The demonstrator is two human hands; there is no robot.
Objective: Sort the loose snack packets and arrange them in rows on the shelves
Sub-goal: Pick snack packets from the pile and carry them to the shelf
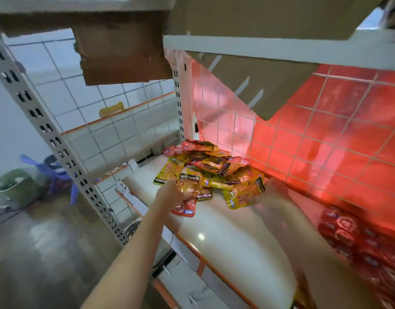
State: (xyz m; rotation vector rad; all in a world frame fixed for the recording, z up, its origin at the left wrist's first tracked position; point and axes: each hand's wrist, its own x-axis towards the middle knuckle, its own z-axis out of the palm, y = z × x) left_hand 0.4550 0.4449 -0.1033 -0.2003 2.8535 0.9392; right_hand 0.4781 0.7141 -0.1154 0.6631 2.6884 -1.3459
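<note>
The white shelf (pixel 225 237) with its orange front edge spreads beneath both hands and runs away from the camera toward the wire-grid back (pixel 325 141), which glows red. Ahead of both hands, at the shelf's far end against the grid, a loose pile (pixel 214 168) of yellow and red packets lies jumbled, the packets pointing every way. To the right of the right hand, red packs (pixel 348 230) lie flat in a blurred row along the grid.

The left hand (pixel 169 195) has its grip curled round a red packet (pixel 187 195), pinching it at the near edge of the pile; its long axis runs toward the camera, black label end farthest away.

The right hand (pixel 274 192) is blurred; it touches a yellow packet (pixel 243 195) on the pile's right side, and I cannot tell whether its grip is spread or pinching.
</note>
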